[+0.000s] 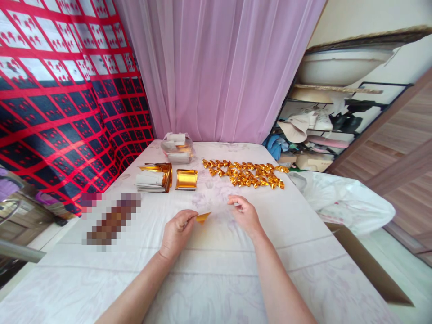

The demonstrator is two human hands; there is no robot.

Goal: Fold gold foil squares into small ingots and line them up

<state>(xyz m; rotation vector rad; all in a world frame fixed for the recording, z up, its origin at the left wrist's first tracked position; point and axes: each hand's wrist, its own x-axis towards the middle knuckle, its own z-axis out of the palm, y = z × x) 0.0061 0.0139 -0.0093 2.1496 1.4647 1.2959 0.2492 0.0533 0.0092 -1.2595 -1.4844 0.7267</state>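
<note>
My left hand is closed, with thumb and fingers pinching a folded piece of gold foil paper whose pointed end sticks out to the right. Across from it, my right hand hovers over the table, its fingers loosely bent and apart, with nothing visible in them. Beyond my hands lie a small stack of gold foil sheets and a larger fanned pile of foil paper showing grey-white backs. Several folded gold foil pieces sit in rows at the back right.
A clear plastic bag with more paper stands at the table's far end. The table has a pale patterned cover. A pixelated patch hides something at left. Right of the table are a white plastic bag, a cardboard box and a shelf rack.
</note>
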